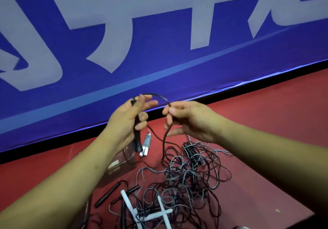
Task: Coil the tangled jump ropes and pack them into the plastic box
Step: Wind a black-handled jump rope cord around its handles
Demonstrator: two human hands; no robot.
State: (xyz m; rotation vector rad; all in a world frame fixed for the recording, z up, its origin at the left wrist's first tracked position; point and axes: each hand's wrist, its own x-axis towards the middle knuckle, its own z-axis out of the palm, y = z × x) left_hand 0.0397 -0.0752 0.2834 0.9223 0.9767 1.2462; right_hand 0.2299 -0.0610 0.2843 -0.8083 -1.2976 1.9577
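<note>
We look down on a red floor (269, 118) meeting a blue banner (177, 72) with big pale letters. Our left hand (128, 120) grips a black handle (137, 140). Our right hand (188, 118) pinches its black rope (164, 140) (arched between the two). The tangled ropes (186, 182) lie on the floor beside the clear plastic box (128, 155).

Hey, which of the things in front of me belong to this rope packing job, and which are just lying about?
Job: black handle in left grip; black rope pinched by right grip; tangled ropes; coiled grey rope; clear box.
Just there: blue banner; red floor; pale speck on it.
</note>
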